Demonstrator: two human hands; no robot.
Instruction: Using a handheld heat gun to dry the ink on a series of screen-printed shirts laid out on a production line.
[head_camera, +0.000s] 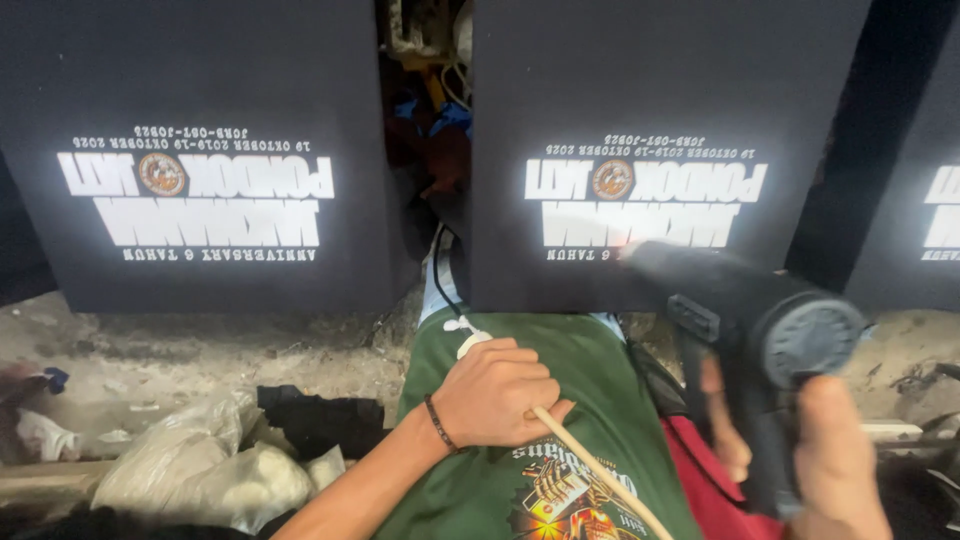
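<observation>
Dark printed panels (640, 150) stand behind; right hand (830, 455) wraps the black heat gun (760, 330) by its handle, probably rigid and front-heavy; left hand (495, 392) is closed on a light, stiff wooden stick (600, 470) over green cloth (560, 360)

plastic bags (200, 470) lying low left, black cloth (320, 420) sitting beside them, red fabric (715, 480) showing lower right, dirty floor (200, 350) running beneath

Rough, stained concrete floor (200, 345) littered with debris; pale plastic bags (200, 465) heaped at lower left; cluttered gap behind, dimly lit.
</observation>
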